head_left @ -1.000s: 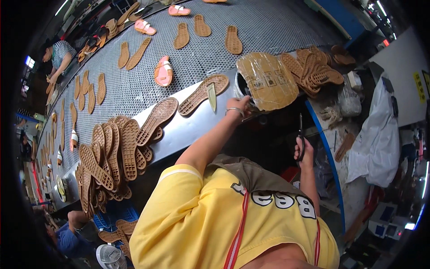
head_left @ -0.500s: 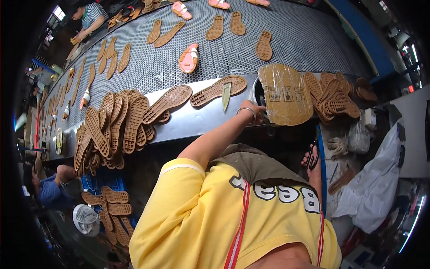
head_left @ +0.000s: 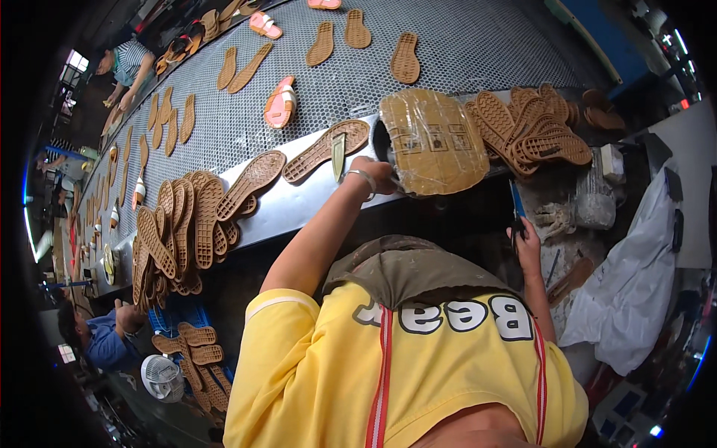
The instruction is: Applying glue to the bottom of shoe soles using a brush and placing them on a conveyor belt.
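My left hand [head_left: 371, 176] reaches to the near left side of a round dark container [head_left: 382, 142]. Its fingers curl at the container's edge; what they grip is hidden. A cardboard piece wrapped in clear film [head_left: 437, 160] covers most of the container's top. Off to the right, below the bench edge, my right hand [head_left: 529, 243] is closed around black-handled scissors [head_left: 515, 230]. Just left of my left hand, a brown shoe sole [head_left: 308, 155] lies on the metal ledge with an olive-green pointed strip [head_left: 338, 155] across it. Another sole [head_left: 254, 179] lies further left.
Piles of soles stand at the left [head_left: 205, 224] and right [head_left: 526, 131] of the ledge. Beyond, a mesh conveyor [head_left: 336, 82] carries soles and pink sandals [head_left: 280, 104]. A white fan [head_left: 162, 377] stands lower left, near another person [head_left: 112, 340]. White sheeting [head_left: 624, 276] hangs at right.
The whole view has shifted, so the bench things sit further left. My right hand has moved up and forward with the scissors. My left hand stays at the container's edge.
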{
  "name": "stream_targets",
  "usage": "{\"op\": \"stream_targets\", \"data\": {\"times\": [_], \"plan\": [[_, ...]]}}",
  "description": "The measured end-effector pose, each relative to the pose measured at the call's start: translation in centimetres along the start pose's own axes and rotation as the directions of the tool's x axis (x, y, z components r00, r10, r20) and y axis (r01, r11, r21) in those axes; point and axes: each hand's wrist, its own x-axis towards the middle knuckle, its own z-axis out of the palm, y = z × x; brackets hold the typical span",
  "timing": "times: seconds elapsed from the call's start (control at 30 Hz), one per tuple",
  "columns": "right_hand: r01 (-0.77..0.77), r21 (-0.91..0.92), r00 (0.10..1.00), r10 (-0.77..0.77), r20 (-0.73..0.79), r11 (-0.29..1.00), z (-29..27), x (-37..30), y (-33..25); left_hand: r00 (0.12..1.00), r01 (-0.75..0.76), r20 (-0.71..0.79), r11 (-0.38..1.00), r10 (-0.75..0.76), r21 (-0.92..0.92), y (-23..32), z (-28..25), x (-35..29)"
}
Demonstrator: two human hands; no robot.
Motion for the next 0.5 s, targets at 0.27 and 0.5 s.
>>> {"op": "stream_targets", "data": {"times": [0.27,0.5], "plan": [[0.168,-0.367,0.983,-0.184,-0.011,0.915,-0.7,-1.0,-1.8,0.971,0.223,0.089,0.722,-0.22,-0.655,4.9,-2.8,-5.3],[0.247,-0.705,0.966,-0.223,0.128,0.665,0.2,-1.5,-7.7,0.999,0.012,0.029,0.5,0.027,-0.866,0.0,-0.8,-3.3]]}}
